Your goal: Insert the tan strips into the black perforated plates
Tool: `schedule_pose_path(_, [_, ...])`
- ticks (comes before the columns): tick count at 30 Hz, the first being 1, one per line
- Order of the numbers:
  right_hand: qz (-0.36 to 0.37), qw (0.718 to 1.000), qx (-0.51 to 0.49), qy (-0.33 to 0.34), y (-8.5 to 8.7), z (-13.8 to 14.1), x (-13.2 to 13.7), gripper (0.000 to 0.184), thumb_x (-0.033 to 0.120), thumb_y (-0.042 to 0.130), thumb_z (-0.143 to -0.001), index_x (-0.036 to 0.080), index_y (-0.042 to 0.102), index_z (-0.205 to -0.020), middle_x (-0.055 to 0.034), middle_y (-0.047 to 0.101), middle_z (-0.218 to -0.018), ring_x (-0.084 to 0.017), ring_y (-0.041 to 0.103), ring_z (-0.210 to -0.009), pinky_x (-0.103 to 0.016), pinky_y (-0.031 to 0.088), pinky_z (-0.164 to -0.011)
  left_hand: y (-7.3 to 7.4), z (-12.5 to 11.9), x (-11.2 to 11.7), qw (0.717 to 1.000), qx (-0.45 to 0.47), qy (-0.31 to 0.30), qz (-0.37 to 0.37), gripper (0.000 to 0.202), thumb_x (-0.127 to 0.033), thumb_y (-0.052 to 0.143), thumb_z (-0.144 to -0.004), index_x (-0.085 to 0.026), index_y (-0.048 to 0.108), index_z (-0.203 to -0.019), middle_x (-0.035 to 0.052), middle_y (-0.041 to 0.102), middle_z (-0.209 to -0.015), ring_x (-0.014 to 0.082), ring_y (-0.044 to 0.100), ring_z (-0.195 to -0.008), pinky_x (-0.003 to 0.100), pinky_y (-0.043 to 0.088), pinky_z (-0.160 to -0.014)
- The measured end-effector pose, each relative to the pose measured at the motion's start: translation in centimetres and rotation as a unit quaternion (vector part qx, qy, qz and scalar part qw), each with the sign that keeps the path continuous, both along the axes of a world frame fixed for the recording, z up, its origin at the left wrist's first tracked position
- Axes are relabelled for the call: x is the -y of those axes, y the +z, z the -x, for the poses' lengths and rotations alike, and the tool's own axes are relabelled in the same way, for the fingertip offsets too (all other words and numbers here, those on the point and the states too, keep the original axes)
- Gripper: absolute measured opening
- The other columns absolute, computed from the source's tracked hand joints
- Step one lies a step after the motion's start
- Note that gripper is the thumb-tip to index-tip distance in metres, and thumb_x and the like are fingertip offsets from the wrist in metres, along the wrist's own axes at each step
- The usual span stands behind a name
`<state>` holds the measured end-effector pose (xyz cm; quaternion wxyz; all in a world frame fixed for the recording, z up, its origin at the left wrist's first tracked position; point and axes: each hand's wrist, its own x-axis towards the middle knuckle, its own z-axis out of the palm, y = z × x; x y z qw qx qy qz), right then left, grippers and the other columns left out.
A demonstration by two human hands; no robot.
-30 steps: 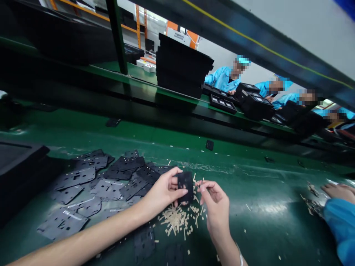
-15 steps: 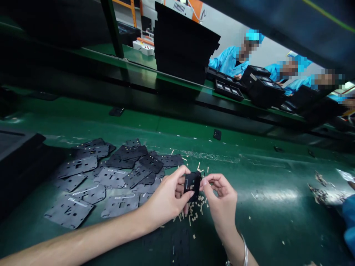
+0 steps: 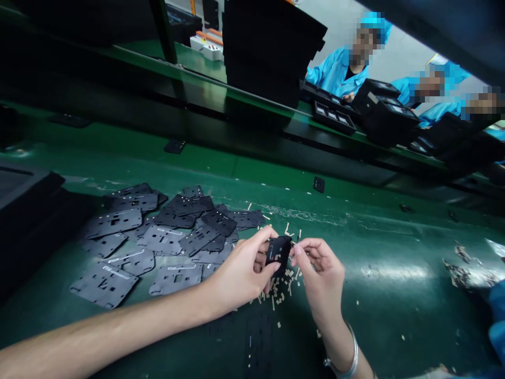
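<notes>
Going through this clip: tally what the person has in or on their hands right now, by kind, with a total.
Hands: left hand, right hand: 2
Black cut-out piece: 1
Silver bangle: 1
Total: 4

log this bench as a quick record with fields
left hand: fingers hold a small black cutout piece
right hand: fingertips pinch that piece's edge; metal bangle on wrist
below hands: beige slivers scattered
beside hands: loose black perforated sheets
surface: green belt
far side: stacked black trays, blue-clad co-workers
right edge: co-worker's blue sleeve
</notes>
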<state>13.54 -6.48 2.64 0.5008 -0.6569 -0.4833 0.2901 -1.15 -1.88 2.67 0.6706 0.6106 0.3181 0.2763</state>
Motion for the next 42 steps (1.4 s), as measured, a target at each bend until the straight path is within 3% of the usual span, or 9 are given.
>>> schedule_pose_path(30, [0.029,0.998,-0.034,0.046,0.41,-0.79,-0.50,0.011,0.027,0.058,-0.079,0.018,0.056,-0.074,0.0010,0.058,-0.064,-0.009,0.050,-0.055,-0.022,0.038,-0.053,0.59,0.23,-0.17,0.999,-0.015,0.000,-0.050,0.015,-0.010,0.050,-0.077,-0.021,0.042,-0.085,-0.0040,0.059,-0.071,0.0058,0.051,-0.045,0.016,0.040,-0.044])
schedule_pose_path(42, [0.038,0.997,-0.045,0.041,0.34,-0.74,-0.53,0.012,0.029,0.059,-0.078,0.018,0.057,-0.075,0.0015,0.057,-0.061,-0.008,0.049,-0.052,-0.021,0.039,-0.049,0.60,0.21,-0.11,1.000,0.014,-0.012,-0.016,0.015,-0.010,0.050,-0.078,-0.021,0.042,-0.085,-0.0025,0.060,-0.073,0.0062,0.052,-0.044,0.016,0.042,-0.041])
